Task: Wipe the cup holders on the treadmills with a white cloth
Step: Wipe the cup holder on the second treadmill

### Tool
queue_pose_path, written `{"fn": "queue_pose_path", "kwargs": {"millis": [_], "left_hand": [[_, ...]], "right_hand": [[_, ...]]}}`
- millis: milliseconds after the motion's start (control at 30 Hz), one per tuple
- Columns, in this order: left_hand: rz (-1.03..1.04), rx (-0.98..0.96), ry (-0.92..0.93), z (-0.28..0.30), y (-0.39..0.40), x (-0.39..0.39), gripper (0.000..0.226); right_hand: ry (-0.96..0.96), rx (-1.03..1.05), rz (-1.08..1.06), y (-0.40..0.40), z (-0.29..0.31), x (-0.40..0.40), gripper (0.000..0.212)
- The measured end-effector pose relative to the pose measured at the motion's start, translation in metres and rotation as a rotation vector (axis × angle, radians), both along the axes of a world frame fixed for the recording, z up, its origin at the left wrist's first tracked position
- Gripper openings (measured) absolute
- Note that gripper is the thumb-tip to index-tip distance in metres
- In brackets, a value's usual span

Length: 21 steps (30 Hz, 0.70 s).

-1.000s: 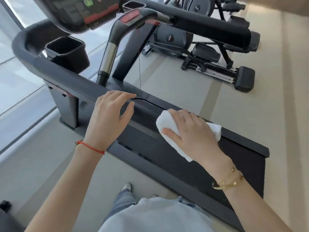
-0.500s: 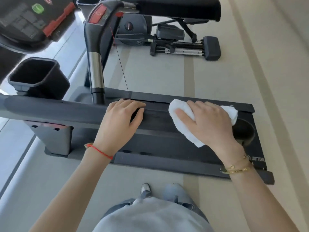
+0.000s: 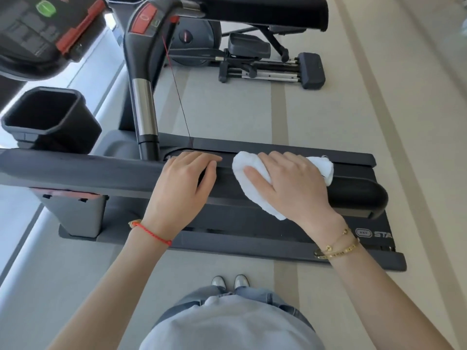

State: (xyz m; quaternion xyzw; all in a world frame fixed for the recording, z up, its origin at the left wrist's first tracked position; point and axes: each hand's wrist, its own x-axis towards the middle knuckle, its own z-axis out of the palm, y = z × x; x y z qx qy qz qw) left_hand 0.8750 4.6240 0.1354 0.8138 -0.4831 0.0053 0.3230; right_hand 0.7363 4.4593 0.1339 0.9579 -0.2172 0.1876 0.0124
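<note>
here, at the far left, a dark square plastic cup holder (image 3: 48, 117) stands open-topped beside the treadmill's long dark padded side handrail (image 3: 83, 173), with nothing visible inside it. above it hangs the edge of the black console (image 3: 32, 36) with a round green button and a red strip. just right of the cup holder, a curved upright grip with a chrome section and a red panel (image 3: 144, 79) rises from the rail, and a thin red safety cord (image 3: 177, 84) runs down from it to the treadmill deck.

further right, the left hand (image 3: 182, 190) lies flat on the handrail, fingers together and curled lightly over its far edge, holding nothing; a red string bracelet (image 3: 151, 233) circles that wrist. just beside it, not touching, the right hand (image 3: 290, 188) presses down on a folded white terry cloth (image 3: 252, 183), palm on top, thumb laid along the near side, fingers spread across it. the cloth sits on the handrail near its rounded right end, well apart from the cup holder, and pokes out on both sides of the hand. thin gold bracelets (image 3: 338, 246) hang on the right wrist.

beyond the rail, another dark exercise machine (image 3: 265, 61) stands on the pale striped floor (image 3: 379, 97). below, the person's light shirt, jeans and two shoe tips show.
</note>
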Motion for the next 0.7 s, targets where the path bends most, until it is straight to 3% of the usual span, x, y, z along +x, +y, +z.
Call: {"fn": "queue_pose_path", "kwargs": {"millis": [333,700], "left_hand": [[0.186,-0.018,-0.082,0.004,0.052,0.03,0.027],[0.346,-0.078,-0.207,0.01,0.157,0.149,0.026]], "right_hand": [[0.123,-0.054,0.175,0.034,0.001,0.048,0.065],[0.12,-0.11,0.3,0.131,0.005,0.162,0.058]]}}
